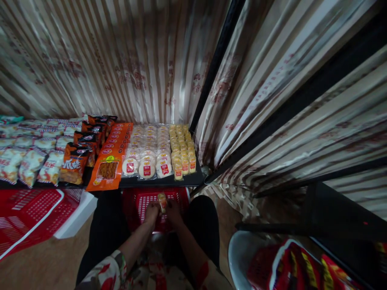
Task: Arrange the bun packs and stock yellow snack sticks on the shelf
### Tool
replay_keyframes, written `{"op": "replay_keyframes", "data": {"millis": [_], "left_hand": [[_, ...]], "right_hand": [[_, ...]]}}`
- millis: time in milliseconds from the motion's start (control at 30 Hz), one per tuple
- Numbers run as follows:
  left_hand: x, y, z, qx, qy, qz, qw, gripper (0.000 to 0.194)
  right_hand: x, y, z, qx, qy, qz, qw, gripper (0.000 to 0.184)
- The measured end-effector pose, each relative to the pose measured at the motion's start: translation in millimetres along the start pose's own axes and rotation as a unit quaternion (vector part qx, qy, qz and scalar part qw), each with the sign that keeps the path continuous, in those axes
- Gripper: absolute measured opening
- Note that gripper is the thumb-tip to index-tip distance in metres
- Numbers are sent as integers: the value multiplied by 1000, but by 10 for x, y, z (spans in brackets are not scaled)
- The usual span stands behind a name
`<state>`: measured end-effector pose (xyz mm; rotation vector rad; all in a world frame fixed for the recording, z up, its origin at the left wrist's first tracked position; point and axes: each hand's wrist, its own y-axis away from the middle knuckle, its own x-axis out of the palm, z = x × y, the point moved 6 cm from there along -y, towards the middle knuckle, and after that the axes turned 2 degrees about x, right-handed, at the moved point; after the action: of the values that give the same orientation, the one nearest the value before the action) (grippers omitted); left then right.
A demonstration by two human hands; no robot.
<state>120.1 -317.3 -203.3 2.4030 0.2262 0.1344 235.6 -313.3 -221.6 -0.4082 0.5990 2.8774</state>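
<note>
Between my two hands is a small yellow wrapped snack cake (162, 202) with a red-orange label, held above a red plastic basket (184, 197). My left hand (152, 211) is closed, its fingertips on the left side of the wrapper. From the other side my right hand (174, 214) has its fingers curled against the same snack; the dim light blurs them. Similar yellow snack cakes (184, 151) stand in rows at the right end of the black shelf (157, 182) just ahead.
Along the shelf sit round white wrapped crackers (147, 165), a large orange snack bag (105, 169), smaller orange-black bags (73, 165) and white packets (32, 165). Another red basket (27, 217) is at left. Black bars (290, 100) cross the right side. A grey tub (242, 257) holds red packages.
</note>
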Motion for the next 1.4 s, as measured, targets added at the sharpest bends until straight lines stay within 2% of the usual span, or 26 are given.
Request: {"op": "replay_keyframes", "data": {"millis": [200, 467, 667, 1033, 1167, 1400], "left_hand": [[21, 117, -122, 68, -10, 0, 998, 15], [100, 216, -209, 162, -72, 3, 984, 17], [201, 387, -323, 204, -74, 38, 975, 15], [293, 602, -466, 272, -160, 37, 948, 7], [346, 626, -487, 289, -181, 52, 939, 7], [416, 738, -627, 339, -198, 38, 919, 9]], "right_hand": [[-141, 141, 126, 1, 16, -32, 999, 33], [-314, 328, 303, -44, 44, -72, 995, 33], [-423, 441, 419, -58, 62, -88, 993, 36], [-573, 598, 612, -73, 52, -84, 992, 38], [-624, 629, 651, -87, 62, -109, 988, 37], [-780, 711, 758, -119, 93, -180, 972, 34]]}}
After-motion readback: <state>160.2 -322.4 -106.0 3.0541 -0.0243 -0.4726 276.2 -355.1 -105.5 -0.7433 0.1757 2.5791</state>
